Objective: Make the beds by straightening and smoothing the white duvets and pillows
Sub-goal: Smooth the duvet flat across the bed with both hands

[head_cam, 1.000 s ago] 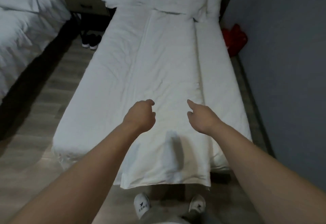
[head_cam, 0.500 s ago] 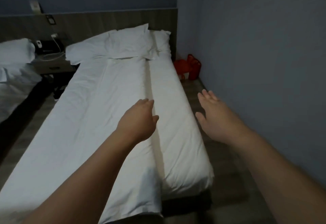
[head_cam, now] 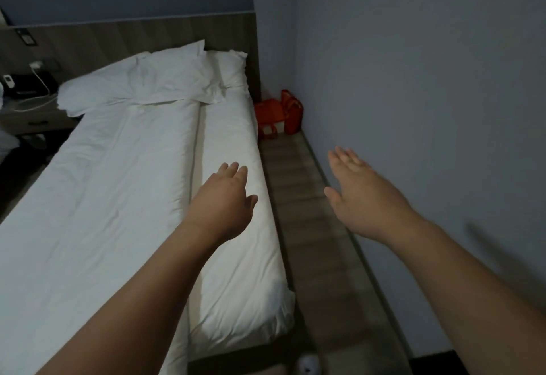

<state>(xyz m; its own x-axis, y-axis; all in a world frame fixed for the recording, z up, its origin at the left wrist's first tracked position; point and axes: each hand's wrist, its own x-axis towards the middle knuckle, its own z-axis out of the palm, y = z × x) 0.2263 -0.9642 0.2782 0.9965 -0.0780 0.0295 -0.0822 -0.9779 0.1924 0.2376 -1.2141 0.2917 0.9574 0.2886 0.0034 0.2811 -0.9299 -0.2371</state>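
A white duvet [head_cam: 112,197] lies flat along the bed, its right edge leaving a strip of white mattress [head_cam: 236,256] bare. Two white pillows [head_cam: 141,82] rest at the head, the large one overlapping a smaller one [head_cam: 229,67] by the headboard. My left hand [head_cam: 223,204] hovers with straight fingers above the duvet's right edge and the mattress strip, holding nothing. My right hand [head_cam: 359,194] is held out flat over the floor between bed and wall, empty.
A narrow floor aisle [head_cam: 310,227] runs between the bed and the grey wall [head_cam: 428,108]. Red bags [head_cam: 279,117] sit at its far end. A nightstand [head_cam: 26,108] with a phone and a cable stands left of the bed. A wooden headboard [head_cam: 133,37] lines the back wall.
The view has swung from the foot of the bed toward its right side. Both hands uncurled from loose fists to flat, and my right hand moved off the bed over the aisle.
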